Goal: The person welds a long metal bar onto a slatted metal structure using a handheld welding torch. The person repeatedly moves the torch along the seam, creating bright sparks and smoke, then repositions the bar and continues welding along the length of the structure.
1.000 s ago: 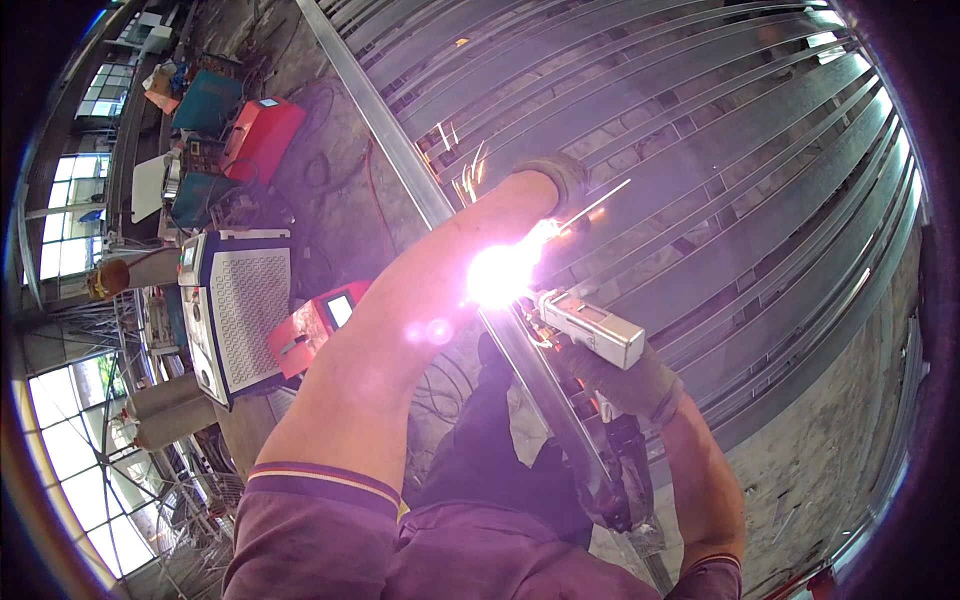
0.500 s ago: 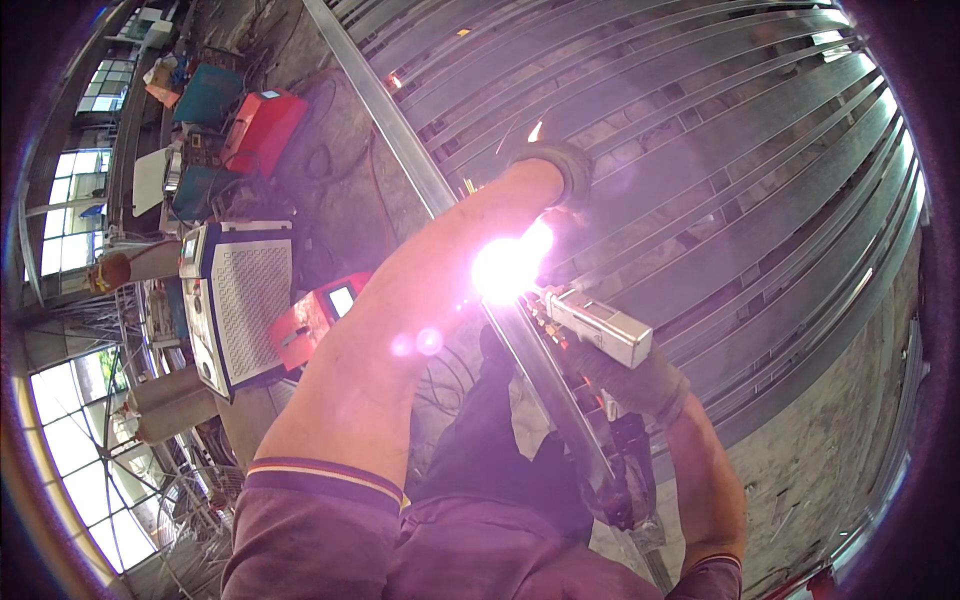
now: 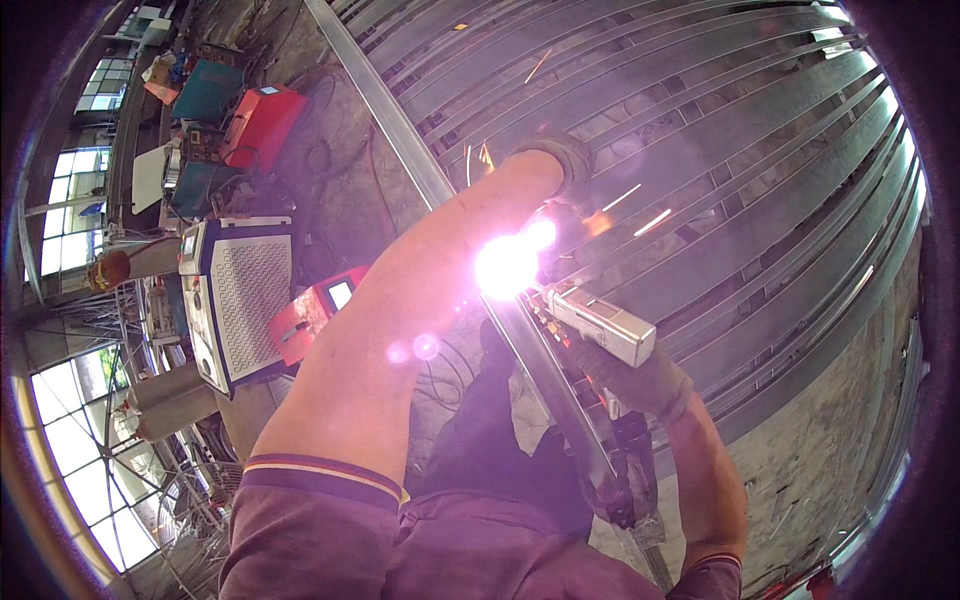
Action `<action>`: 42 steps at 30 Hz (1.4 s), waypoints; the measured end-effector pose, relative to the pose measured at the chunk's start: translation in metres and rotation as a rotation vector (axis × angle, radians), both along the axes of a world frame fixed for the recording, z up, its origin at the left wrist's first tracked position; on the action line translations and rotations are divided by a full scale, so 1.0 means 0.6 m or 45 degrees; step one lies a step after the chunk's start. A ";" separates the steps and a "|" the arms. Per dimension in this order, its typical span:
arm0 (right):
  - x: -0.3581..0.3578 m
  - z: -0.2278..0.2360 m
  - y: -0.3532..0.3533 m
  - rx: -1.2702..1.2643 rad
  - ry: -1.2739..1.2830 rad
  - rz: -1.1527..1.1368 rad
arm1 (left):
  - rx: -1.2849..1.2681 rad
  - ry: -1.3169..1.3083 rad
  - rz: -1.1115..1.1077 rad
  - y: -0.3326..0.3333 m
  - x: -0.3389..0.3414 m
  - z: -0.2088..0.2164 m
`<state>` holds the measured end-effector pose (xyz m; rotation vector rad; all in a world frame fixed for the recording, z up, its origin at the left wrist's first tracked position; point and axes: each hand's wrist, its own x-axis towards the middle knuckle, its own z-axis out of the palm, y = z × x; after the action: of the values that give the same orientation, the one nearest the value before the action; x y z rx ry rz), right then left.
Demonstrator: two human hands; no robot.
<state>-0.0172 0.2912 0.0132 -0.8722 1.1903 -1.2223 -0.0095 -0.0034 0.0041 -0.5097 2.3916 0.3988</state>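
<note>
My gloved right hand (image 3: pixel 650 385) is wrapped round the grip of a handheld welding gun (image 3: pixel 608 328) with a silver, box-shaped head. From its tip a glaring white-pink light hides the point where it meets a long metal bar (image 3: pixel 550 375). This bar runs slantwise from the upper left down to a dark support close to my body. Beyond the glare, my gloved left hand (image 3: pixel 562 165) reaches over the bar, its forearm crossing above it. Glove and glare conceal its fingers, so I cannot make out what it touches. Sparks fly around that hand.
Many long flat metal bars (image 3: pixel 760 210) lie side by side across the right and far side. On the left stand a white-fronted cabinet machine (image 3: pixel 255 300), a red machine with a small screen (image 3: pixel 310 318), and another red machine (image 3: pixel 262 128). Cables (image 3: pixel 440 375) trail on the floor.
The glare has shifted very slightly right along with the welding gun's tip. More bright sparks now streak out to the right of my left hand. Both hands keep nearly the same places.
</note>
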 end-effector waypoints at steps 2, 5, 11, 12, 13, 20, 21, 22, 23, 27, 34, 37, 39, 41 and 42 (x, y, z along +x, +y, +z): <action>-0.004 0.000 0.004 0.039 0.060 -0.004 | 0.007 -0.081 -0.006 0.007 -0.017 0.011; -0.003 0.027 -0.003 0.248 0.006 0.058 | 0.010 -0.177 0.062 0.002 -0.014 0.017; -0.006 0.043 -0.002 0.273 -0.068 0.067 | 0.034 -0.194 0.117 0.008 -0.011 0.032; -0.008 0.037 -0.002 0.186 0.057 0.093 | 0.060 -0.181 0.150 0.006 -0.009 0.027; -0.008 0.036 -0.002 0.146 0.113 0.102 | 0.084 -0.194 0.134 0.002 -0.010 0.022; -0.004 0.042 0.005 0.355 -0.107 0.055 | 0.022 -0.151 0.122 0.003 -0.012 0.009; -0.008 0.044 0.005 0.410 -0.068 0.080 | -0.002 -0.147 0.121 0.006 -0.014 0.009; -0.009 0.045 0.007 0.465 -0.030 0.105 | 0.033 -0.165 0.120 0.006 -0.015 0.011; -0.008 0.042 0.008 0.409 -0.057 0.076 | 0.067 -0.182 0.119 0.005 -0.016 0.013; -0.004 0.039 0.009 0.332 -0.068 0.058 | 0.042 -0.172 0.043 -0.001 -0.012 0.005; -0.006 0.039 0.016 0.344 -0.051 0.055 | 0.049 -0.213 0.100 0.005 -0.017 0.020; -0.007 0.040 0.019 0.355 -0.046 0.061 | 0.060 -0.196 0.118 0.006 -0.015 0.028; -0.007 0.041 0.021 0.360 -0.041 0.066 | 0.036 -0.150 0.117 0.009 -0.012 0.031; -0.006 0.042 0.022 0.366 -0.036 0.067 | 0.063 -0.162 0.136 0.008 -0.011 0.032; -0.006 0.042 0.023 0.369 -0.034 0.065 | 0.077 -0.169 0.144 0.008 -0.012 0.034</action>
<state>-0.0206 0.3051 0.0382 -0.6635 1.2783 -0.9869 -0.0165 0.0016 0.0244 -0.6265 2.2232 0.4707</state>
